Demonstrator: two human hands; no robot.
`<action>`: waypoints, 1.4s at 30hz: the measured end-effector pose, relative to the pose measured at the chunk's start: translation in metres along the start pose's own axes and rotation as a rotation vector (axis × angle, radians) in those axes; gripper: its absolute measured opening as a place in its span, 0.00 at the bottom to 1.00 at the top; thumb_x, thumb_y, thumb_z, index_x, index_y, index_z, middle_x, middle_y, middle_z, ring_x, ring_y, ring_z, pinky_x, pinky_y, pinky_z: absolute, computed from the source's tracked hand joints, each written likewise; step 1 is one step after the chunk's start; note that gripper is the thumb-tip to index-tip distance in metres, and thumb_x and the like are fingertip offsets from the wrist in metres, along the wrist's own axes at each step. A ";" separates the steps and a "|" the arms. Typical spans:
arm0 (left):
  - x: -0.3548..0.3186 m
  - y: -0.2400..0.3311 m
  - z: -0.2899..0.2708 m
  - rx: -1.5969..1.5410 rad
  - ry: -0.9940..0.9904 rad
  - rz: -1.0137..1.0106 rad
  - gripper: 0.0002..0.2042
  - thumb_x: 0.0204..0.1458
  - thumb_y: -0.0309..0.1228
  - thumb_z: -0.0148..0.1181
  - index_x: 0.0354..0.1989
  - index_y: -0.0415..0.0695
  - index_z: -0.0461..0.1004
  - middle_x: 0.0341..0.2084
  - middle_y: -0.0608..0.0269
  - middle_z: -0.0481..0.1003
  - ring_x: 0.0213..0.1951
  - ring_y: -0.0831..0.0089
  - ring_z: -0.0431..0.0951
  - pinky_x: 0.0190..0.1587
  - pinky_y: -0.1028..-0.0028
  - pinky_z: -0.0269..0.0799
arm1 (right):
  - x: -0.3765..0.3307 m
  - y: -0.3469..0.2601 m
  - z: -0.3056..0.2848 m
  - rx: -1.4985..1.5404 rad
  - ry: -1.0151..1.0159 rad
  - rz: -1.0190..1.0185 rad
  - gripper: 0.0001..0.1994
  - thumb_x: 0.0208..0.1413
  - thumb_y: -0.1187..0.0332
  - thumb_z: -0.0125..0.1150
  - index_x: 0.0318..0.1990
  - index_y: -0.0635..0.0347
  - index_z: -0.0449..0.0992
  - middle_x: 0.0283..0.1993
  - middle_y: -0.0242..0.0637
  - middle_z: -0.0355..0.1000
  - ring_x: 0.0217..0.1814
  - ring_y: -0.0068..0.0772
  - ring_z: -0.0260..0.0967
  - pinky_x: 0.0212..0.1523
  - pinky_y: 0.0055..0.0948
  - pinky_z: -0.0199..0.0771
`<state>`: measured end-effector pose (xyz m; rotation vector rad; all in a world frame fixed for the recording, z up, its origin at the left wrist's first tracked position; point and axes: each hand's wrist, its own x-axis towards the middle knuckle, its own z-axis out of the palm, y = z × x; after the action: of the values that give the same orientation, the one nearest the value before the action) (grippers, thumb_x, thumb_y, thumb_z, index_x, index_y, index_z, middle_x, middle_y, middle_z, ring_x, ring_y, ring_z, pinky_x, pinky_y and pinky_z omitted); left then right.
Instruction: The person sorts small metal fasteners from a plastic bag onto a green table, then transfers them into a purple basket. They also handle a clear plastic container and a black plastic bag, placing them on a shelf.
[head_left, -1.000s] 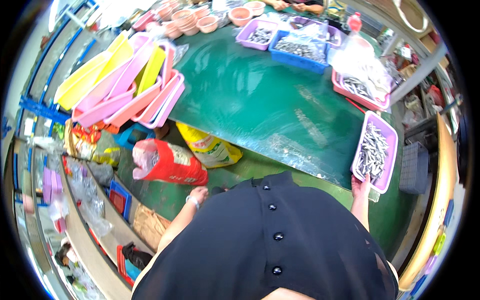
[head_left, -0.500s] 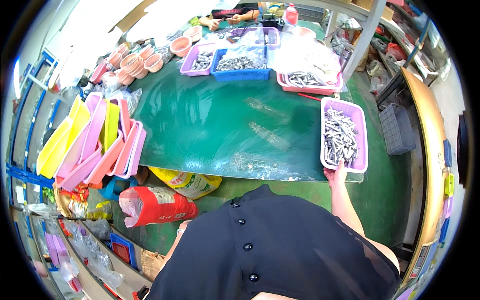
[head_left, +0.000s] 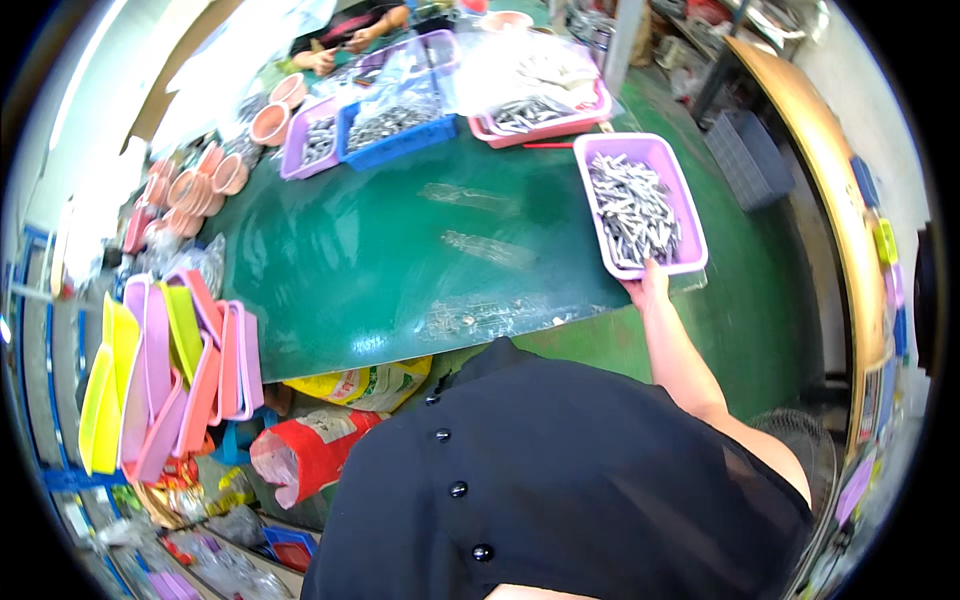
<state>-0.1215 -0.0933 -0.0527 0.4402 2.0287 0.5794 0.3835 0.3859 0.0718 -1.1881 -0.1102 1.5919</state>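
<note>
While the right hand (head_left: 648,287) grasps the near edge of a purple tray (head_left: 650,148), the left hand is out of view.
The tray, with many small grey pieces (head_left: 635,210), is at the near right corner of the green table (head_left: 330,280); whether it rests there, I cannot tell. Part of the right hand is hidden beneath, and the left hand's grip I cannot tell. A plastic bag (head_left: 520,70) partly covers a pink tray (head_left: 545,132); another person (head_left: 358,28) is cut off above.

Yellow, pink and purple trays (head_left: 152,345) lean together at the left, with a red bag (head_left: 335,438) and a yellow bag (head_left: 345,388) near them, peach pots (head_left: 190,190) clustered farther up, and a grey basket (head_left: 748,165) standing at the right.
</note>
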 end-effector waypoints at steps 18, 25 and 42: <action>-0.014 0.249 -0.013 -0.169 -0.291 0.081 0.14 0.53 0.35 0.51 0.46 0.42 0.67 0.34 0.60 0.73 0.31 0.71 0.73 0.32 0.73 0.71 | -0.052 -0.017 0.004 -0.087 0.052 0.219 0.15 0.59 0.67 0.36 0.49 0.66 0.62 0.40 0.45 0.70 0.36 0.38 0.72 0.26 0.33 0.78; 0.027 0.497 0.131 0.135 -0.485 0.456 0.19 0.51 0.33 0.55 0.51 0.41 0.64 0.34 0.60 0.72 0.28 0.73 0.72 0.27 0.74 0.70 | -0.056 -0.010 -0.010 -0.124 0.059 0.044 0.20 0.57 0.64 0.46 0.55 0.62 0.57 0.46 0.46 0.67 0.40 0.41 0.71 0.30 0.38 0.78; 0.050 0.635 0.322 -0.038 -0.401 0.443 0.15 0.43 0.20 0.48 0.41 0.46 0.63 0.23 0.63 0.68 0.13 0.76 0.65 0.08 0.81 0.53 | -0.045 -0.028 -0.016 -0.187 0.250 -0.145 0.20 0.38 0.80 0.48 0.45 0.66 0.64 0.29 0.44 0.68 0.20 0.42 0.67 0.08 0.34 0.63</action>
<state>0.1816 0.5270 0.1279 0.9176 1.5390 0.7276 0.4101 0.3538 0.1088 -1.4812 -0.1824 1.3172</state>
